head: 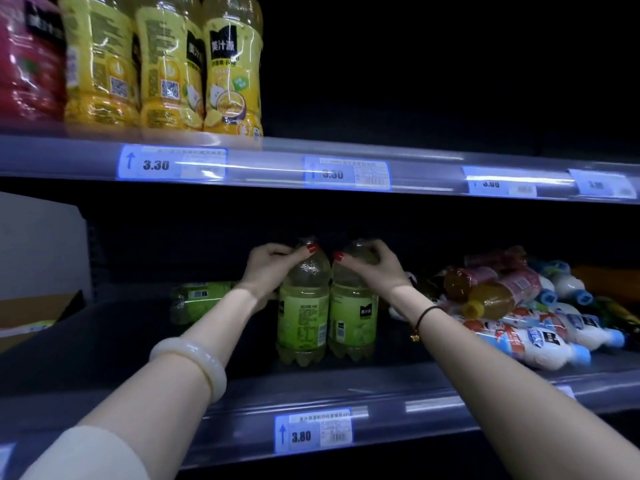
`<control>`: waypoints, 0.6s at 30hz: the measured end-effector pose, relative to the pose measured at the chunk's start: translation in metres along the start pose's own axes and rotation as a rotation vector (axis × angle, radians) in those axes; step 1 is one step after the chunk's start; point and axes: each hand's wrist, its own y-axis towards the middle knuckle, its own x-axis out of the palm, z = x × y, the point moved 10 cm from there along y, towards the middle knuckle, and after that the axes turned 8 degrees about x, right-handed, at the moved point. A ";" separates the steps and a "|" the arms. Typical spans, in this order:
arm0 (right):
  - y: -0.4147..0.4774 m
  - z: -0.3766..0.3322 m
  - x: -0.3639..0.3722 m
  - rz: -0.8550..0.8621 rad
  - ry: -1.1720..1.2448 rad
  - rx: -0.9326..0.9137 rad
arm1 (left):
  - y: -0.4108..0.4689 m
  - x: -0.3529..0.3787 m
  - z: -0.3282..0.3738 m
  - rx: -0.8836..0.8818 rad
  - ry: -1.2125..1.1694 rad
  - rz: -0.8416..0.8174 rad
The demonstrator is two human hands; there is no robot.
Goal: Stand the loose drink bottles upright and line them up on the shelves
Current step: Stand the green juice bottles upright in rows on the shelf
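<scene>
Two bare forearms reach in from the bottom of the frame, seen from the person's own viewpoint. At the lower left a cream sleeve (86,455) ends above a pale bangle (194,362); a thin black cord bracelet (427,315) circles the other wrist at centre right. Below them the front rail of the lower shelf (381,379) carries a price tag (313,431) reading 3.80. On that shelf, in the middle of the frame, two green drink bottles stand upright, side by side and touching. The left hand (273,268) curls round the neck and shoulder of the left green bottle (304,317), its red-nailed thumb lying across the front. The right hand (374,268) curls in the same way over the top of the right green bottle (353,317). Behind the left forearm, at centre left, a third green bottle (197,299) lies on its side. At the right of the shelf a heap of loose bottles (519,306), white, amber and pink, lies tumbled together. A cardboard box (34,313) sits at the far left edge. Across the upper part of the frame runs the upper shelf (270,157), with blurred price tags, two reading 3.30. In the upper left corner a row of yellow juice bottles (166,64) stands upright on it, beside a red bottle (27,64) at the edge.
</scene>
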 end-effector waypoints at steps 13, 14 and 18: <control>-0.041 0.020 0.000 0.048 0.266 -0.070 | -0.051 0.021 -0.016 0.078 -0.029 -0.123; -0.047 0.016 -0.003 0.074 0.284 -0.096 | -0.055 0.018 -0.012 0.097 -0.038 -0.120; -0.079 -0.002 -0.015 0.152 0.288 -0.193 | -0.075 0.006 0.013 0.149 -0.075 -0.108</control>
